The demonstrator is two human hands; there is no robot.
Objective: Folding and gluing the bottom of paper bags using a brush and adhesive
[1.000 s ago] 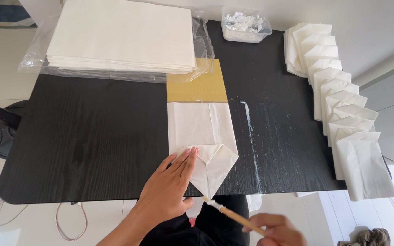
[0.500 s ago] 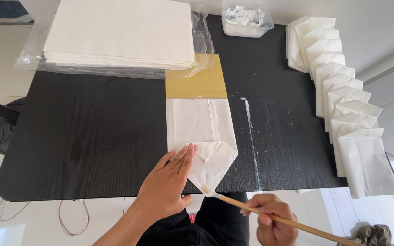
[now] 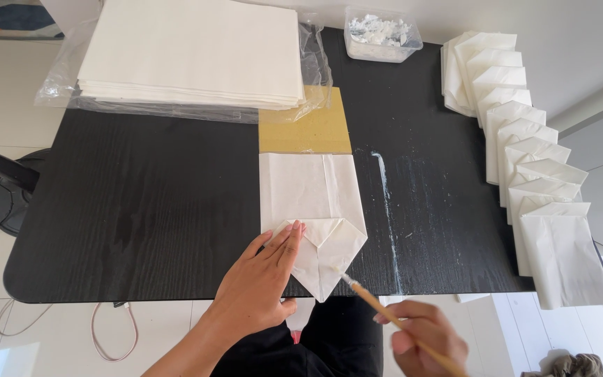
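Your left hand [image 3: 263,283] presses flat, fingers together, on the folded paper [image 3: 315,216]. Your right hand [image 3: 423,338] pinches a brush [image 3: 385,314], maybe touching the paper's edge.

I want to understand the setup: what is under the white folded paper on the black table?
A yellow-brown board sticks out from under the folded paper at its far end. How far it runs beneath is hidden.

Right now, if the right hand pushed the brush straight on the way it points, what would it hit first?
The right hand aims the brush up-left. Its tip sits at the lower right edge of the folded white paper, so it would probably meet that pointed flap first; height above the paper is unclear.
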